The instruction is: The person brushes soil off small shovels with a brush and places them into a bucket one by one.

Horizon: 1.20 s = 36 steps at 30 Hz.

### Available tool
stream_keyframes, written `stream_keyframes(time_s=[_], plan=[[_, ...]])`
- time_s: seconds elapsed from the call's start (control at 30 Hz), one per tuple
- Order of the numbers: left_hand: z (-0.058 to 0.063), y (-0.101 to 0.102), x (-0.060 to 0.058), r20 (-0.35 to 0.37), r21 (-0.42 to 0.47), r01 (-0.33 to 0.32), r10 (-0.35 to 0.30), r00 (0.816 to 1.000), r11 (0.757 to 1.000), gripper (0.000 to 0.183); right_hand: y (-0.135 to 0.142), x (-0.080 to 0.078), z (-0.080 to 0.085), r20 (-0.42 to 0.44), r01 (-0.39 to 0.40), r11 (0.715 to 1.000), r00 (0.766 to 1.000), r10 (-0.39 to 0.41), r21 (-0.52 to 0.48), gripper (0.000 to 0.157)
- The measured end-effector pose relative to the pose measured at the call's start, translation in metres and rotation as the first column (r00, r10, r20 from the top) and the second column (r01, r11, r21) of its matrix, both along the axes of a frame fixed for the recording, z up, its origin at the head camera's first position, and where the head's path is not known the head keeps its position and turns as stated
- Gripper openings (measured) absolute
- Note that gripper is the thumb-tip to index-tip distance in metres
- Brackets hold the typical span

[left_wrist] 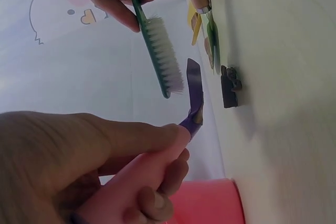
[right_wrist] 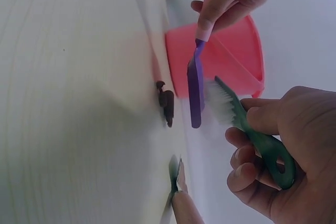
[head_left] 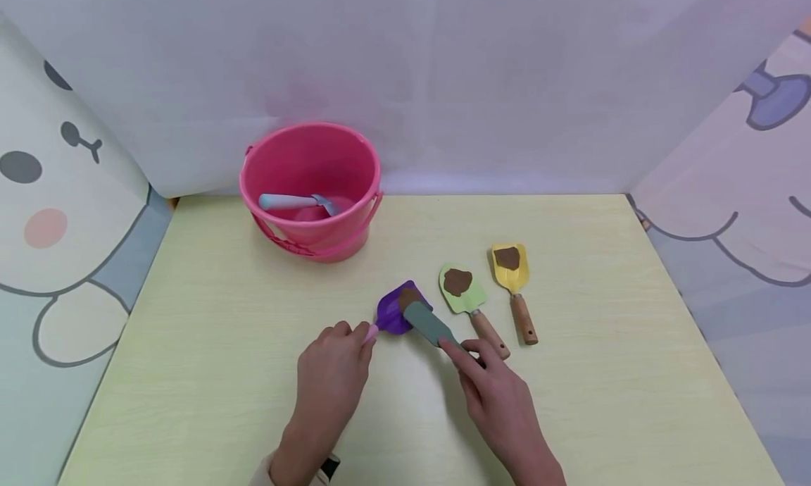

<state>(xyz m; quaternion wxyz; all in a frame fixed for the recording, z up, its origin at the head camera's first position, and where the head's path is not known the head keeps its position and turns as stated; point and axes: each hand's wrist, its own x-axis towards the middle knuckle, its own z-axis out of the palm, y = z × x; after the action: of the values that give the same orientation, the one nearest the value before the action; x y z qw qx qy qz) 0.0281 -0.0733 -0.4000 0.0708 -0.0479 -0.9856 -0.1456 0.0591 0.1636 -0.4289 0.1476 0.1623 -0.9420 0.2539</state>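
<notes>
My left hand (head_left: 332,373) grips the pink handle (left_wrist: 139,177) of a small toy shovel with a purple blade (head_left: 389,313). In the head view a brown patch (head_left: 407,298) shows over that blade. My right hand (head_left: 497,394) holds a green brush (right_wrist: 257,140) by its handle, forefinger along its back. White bristles (left_wrist: 164,51) face the purple blade at close range. A dark brown lump (left_wrist: 230,86) lies on the table below the blade, hidden in the head view.
Right of the hands lie a light-green shovel (head_left: 475,299) and a yellow shovel (head_left: 521,278), both wooden-handled with brown patches on their blades. A pink bucket (head_left: 355,225) stands at the back left of the table (head_left: 190,331), holding a light-blue-handled tool (head_left: 288,201). White cloth (head_left: 507,84) hangs behind.
</notes>
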Motion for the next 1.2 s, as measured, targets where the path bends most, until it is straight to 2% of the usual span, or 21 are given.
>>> stream_keyframes(time_s=[0.4, 0.6, 0.87, 1.03, 1.2], plan=[[0.0025, 0.0061, 0.0039, -0.041, -0.058, 0.031, -0.034, 0.999, 0.998, 0.021, 0.0013, -0.0024, -0.002, -0.076, 0.012, 0.99, 0.997, -0.002, 0.139, 0.067], [0.0036, 0.0059, 0.004, -0.017, -0.061, 0.035, -0.036, 0.999, 0.998, 0.021, 0.0022, -0.0036, -0.0009, -0.074, 0.023, 0.991, 0.997, -0.013, 0.134, 0.068], [0.0045, 0.0059, 0.0051, -0.023, -0.057, 0.035, -0.036, 0.999, 0.998, 0.021, 0.0011, -0.0045, 0.0006, -0.058, 0.041, 0.99, 0.998, -0.033, 0.136, 0.068], [0.0059, 0.0069, 0.0049, 0.018, -0.035, 0.035, -0.034, 0.999, 0.999, 0.02, 0.001, -0.0061, 0.0005, -0.103, 0.058, 0.99, 0.994, -0.045, 0.126, 0.066], [0.0076, 0.0089, 0.0063, 0.042, -0.027, 0.038, -0.037, 0.998, 0.999, 0.022, -0.0028, -0.0044, 0.0, -0.088, 0.031, 0.995, 0.996, -0.023, 0.095, 0.064]])
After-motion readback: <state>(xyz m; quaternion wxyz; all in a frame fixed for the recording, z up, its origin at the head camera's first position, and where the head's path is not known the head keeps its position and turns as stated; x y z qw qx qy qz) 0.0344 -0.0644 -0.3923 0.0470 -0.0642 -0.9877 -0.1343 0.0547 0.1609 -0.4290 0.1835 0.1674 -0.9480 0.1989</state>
